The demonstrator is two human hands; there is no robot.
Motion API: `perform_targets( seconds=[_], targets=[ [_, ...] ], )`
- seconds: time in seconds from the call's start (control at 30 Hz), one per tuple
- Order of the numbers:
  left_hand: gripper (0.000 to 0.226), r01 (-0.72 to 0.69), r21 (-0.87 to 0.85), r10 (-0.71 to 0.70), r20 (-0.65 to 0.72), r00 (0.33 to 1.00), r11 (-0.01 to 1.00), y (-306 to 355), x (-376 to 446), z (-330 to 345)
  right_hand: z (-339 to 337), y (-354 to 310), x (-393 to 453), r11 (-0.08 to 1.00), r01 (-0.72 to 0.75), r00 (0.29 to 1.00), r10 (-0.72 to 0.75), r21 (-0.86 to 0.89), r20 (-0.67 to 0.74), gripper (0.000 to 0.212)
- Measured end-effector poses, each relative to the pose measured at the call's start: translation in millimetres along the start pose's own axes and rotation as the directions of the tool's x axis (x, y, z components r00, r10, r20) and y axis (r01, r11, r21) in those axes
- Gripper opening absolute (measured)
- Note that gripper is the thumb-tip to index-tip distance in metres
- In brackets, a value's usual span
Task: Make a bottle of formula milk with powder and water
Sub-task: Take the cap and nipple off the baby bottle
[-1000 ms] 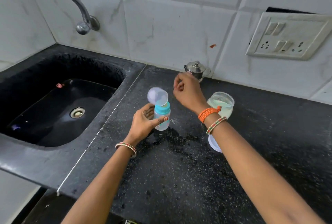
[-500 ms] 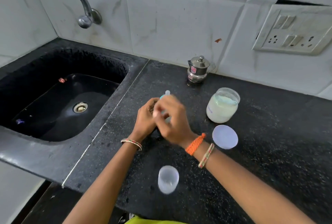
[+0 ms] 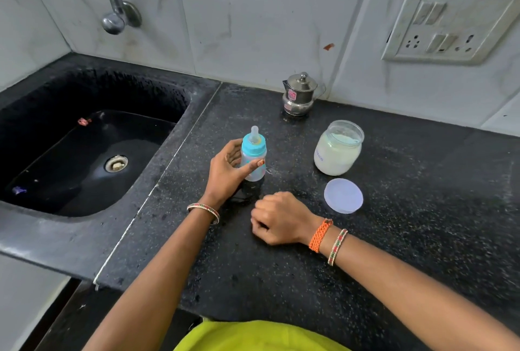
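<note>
The left hand (image 3: 226, 175) is wrapped around the bottle (image 3: 253, 158), thumb across its front and fingers behind, holding it upright on the counter (image 3: 408, 238) near the edge that meets the sink (image 3: 84, 159). The bottle's long axis stands vertical, teal collar and teat on top, and it looks empty. The right hand (image 3: 277, 218) hangs just in front of the bottle with fingers curled under; whether they hold anything I cannot tell. From this hand the bottle lies straight ahead and close, so it is well placed to unscrew the collar, likely the next step. The open powder jar (image 3: 337, 151) stands to the right of the bottle, its lid (image 3: 343, 196) flat in front of it, a steel pot (image 3: 299, 94) by the wall
</note>
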State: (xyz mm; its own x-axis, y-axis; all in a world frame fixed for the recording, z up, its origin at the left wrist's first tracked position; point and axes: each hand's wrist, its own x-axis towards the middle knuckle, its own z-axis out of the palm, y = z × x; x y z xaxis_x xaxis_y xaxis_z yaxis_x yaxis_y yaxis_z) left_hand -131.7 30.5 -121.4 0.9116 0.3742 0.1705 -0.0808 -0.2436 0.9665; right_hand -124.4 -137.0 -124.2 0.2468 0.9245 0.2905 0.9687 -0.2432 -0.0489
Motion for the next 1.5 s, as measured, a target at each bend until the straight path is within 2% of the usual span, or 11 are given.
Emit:
perform_targets(
  seconds=[0.1, 0.17, 0.23, 0.3, 0.6, 0.8, 0.87, 0.93, 1.07, 1.37, 1.5],
  targets=[
    [0.055, 0.009, -0.024, -0.009, 0.002, 1.000, 1.000, -4.1, 1.9, -0.9, -9.6, 12.1, 12.9, 0.949, -0.280, 0.913, 0.310, 0.148, -0.265, 0.025],
    [0.056, 0.008, -0.024, -0.008, 0.006, 1.000, 1.000, -4.8, 1.7, -0.7, -19.0, 25.4, 28.8, 0.786, -0.496, 0.698, 0.614, 0.369, -0.370, 0.020],
    [0.055, 0.009, -0.025, -0.009, 0.003, 1.000, 1.000, -3.3, 0.7, 0.4, -21.1, 42.2, 44.2, 0.580, -0.549, 0.488, 0.807, 0.602, -0.332, 0.010],
    [0.054, 0.011, -0.028, -0.011, -0.002, 1.000, 1.000, -2.2, 0.1, 0.9, -17.1, 57.3, 59.0, 0.494, -0.549, 0.443, 0.856, 0.674, -0.266, 0.017],
    [0.054, 0.005, -0.021, -0.005, 0.023, 1.000, 1.000, -1.9, 0.2, -0.3, 9.1, 89.9, 81.0, 0.481, -0.678, 0.600, 0.799, 0.555, 0.041, 0.008],
    [0.051, -0.004, -0.008, 0.004, 0.009, 1.000, 1.000, -2.5, -0.1, 0.4, -45.2, 70.7, 88.0, 0.522, -0.544, 0.551, 0.813, 0.658, -0.189, 0.038],
    [0.048, -0.008, -0.004, 0.008, 0.004, 1.000, 1.000, -3.2, 0.1, 1.4, -67.2, 57.8, 95.9, 0.602, -0.635, 0.677, 0.735, 0.484, -0.026, 0.057],
    [0.043, -0.002, 0.002, 0.002, -0.006, 1.000, 1.000, -2.1, -0.4, 4.5, -79.9, 44.8, 103.0, 0.706, -0.682, 0.730, 0.668, 0.190, 0.142, 0.070],
    [0.044, 0.011, 0.003, -0.011, 0.012, 1.000, 1.000, -5.4, 0.4, 8.9, -81.6, 30.3, 114.6, 0.845, -0.531, 0.826, 0.534, -0.065, 0.179, 0.040],
    [0.036, 0.049, 0.043, -0.053, 0.096, 0.994, 0.998, -4.2, 17.4, -1.6, -72.5, 45.1, 114.6, 0.880, -0.464, 0.870, 0.430, 0.102, 0.241, 0.029],
    [0.033, 0.088, 0.039, -0.093, 0.148, 0.985, 0.995, -3.8, 21.1, -6.0, -82.8, 53.6, 113.1, 0.939, -0.316, 0.908, 0.257, 0.138, 0.331, 0.025]
  ],
)
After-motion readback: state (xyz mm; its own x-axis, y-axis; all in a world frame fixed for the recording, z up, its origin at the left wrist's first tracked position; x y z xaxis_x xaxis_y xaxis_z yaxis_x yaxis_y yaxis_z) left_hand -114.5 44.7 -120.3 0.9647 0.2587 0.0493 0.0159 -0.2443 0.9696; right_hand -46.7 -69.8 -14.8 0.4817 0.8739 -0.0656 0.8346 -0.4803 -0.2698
